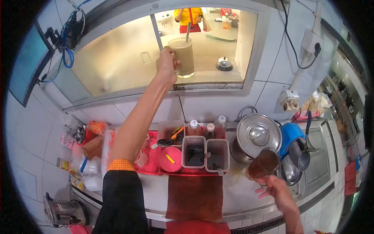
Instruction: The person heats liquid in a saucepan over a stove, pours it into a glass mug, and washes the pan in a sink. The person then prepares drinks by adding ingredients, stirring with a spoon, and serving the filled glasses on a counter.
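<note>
My left hand (167, 65) reaches up to the serving window, its fingers closed round the handle of a glass mug (184, 58). A milky brown drink fills that mug, and a straw or spoon handle (188, 32) sticks out of the top. The mug is at the window's sill; whether its base touches the sill I cannot tell. Lower right, my right hand (274, 189) grips a second glass mug (263, 164) of clear dark brown drink, tilted in view and slightly blurred. It is in front of the lidded steel pot (258, 134).
A call bell (224, 64) sits on the sill; beyond it stands a person in yellow (189, 17). Along the counter are two dark-filled plastic tubs (193, 153), a pink lid (170, 159), bottles (220, 124), ladles (300, 159) and a brown cloth (194, 198). A blender (64, 212) stands lower left.
</note>
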{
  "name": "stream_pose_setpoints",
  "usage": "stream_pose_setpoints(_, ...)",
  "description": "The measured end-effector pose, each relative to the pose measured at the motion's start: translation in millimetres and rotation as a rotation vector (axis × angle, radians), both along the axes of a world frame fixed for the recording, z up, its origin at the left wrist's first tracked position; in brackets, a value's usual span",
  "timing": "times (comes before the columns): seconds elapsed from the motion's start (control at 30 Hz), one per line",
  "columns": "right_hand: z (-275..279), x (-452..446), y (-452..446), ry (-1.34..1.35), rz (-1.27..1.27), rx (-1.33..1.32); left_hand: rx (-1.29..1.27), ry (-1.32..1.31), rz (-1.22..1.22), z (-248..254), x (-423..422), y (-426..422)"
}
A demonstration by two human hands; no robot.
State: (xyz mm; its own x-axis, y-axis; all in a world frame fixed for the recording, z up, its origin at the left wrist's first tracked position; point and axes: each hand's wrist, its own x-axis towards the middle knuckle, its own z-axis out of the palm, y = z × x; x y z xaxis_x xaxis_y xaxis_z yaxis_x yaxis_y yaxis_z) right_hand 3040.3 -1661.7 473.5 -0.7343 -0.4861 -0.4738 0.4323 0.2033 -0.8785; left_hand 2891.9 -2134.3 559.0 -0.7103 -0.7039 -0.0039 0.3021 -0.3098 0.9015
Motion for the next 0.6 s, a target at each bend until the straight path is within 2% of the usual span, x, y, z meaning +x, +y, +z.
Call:
stream_pose_setpoints(0.13,42,-46,-25,0.021,0.043,-0.089,-0.007,-0.025,0.074,-3,-26,-2)
stream_pose_setpoints(0.2,60,-72,-46,0.058,0.075,-0.088,-0.1,-0.012,0.125,-4,-34,6)
stream_pose_setpoints(0.6,131,-214,-192,0.259,0.226,-0.172,-0.014,-0.077,0.163,-7,-73,12)
